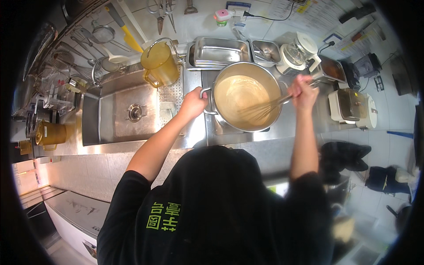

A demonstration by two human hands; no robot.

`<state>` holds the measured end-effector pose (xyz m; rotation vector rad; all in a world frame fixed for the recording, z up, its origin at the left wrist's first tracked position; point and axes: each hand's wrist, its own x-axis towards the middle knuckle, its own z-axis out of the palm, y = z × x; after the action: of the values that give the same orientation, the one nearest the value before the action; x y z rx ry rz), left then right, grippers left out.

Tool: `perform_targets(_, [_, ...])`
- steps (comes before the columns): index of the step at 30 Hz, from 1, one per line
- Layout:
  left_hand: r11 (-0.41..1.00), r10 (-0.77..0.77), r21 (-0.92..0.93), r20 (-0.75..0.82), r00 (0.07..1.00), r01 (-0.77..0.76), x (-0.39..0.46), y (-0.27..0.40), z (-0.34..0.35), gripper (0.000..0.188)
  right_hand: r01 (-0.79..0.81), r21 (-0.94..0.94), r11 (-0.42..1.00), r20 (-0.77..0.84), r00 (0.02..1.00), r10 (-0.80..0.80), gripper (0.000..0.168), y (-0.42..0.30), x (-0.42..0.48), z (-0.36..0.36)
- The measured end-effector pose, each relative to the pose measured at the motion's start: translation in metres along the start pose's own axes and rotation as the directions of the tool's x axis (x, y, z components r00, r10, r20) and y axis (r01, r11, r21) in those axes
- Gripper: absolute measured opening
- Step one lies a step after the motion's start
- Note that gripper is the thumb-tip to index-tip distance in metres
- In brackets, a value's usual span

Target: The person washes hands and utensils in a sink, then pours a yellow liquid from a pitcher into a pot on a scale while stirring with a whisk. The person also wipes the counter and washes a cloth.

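A deep stainless-steel stockpot [219,114] stands on the steel counter in front of me, partly filled with a smooth beige liquid [240,91]. My left hand [194,105] grips the pot's left loop handle [205,99]. In my right hand [303,92], raised over the pot's right rim, is the handle of a wire whisk [265,109]. Its wires slant down into the liquid, so their lower ends are partly hidden. The right hand is slightly blurred and covers most of the whisk's handle. Beneath the pot a flat dark-edged base shows only in part.
Left of the pot is a steel sink [122,116], with an amber plastic pitcher [160,66] at its back right. Stacked steel pans [222,49] and a white coffee maker [294,54] line the wall behind. A rice cooker-like appliance [346,106] sits at right.
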<state>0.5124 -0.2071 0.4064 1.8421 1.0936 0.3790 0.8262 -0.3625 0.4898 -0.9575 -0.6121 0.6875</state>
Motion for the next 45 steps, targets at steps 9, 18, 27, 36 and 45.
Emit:
perform_targets(9, [0.960, -0.041, -0.277, 0.018, 0.999, 0.045, -0.047, -0.057, -0.015, 0.050, 0.076, 0.013, 0.997, -0.099, 0.992, -0.074, 0.018, 0.004, -0.019, 0.007])
perform_targets(18, [0.906, -0.376, 0.277, 0.184, 0.908, 0.319, -0.260, -0.203, 0.004, 0.049, 0.152, 0.046, 0.987, -0.108, 0.983, -0.146, 0.016, -0.005, -0.014, 0.012])
perform_targets(27, [0.733, -0.504, 0.648, 0.312, 0.805, 0.208, -0.451, -0.363, 0.054, 0.043, 0.041, 0.000, 0.999, 0.308, 0.951, -0.039, 0.007, -0.020, -0.041, 0.063])
perform_targets(36, [0.717, -0.696, 0.041, -0.012, 0.718, 0.696, -0.402, -0.240, 0.075, 0.037, 0.270, -0.209, 0.940, 0.471, 0.870, -0.145, 0.008, -0.096, -0.023, 0.074])
perform_targets(45, [0.843, -0.531, 0.153, 0.090, 0.842, 0.515, -0.411, -0.342, 0.082, 0.040, 0.281, -0.149, 0.948, 0.343, 0.914, -0.217, 0.005, -0.103, -0.019, 0.072])
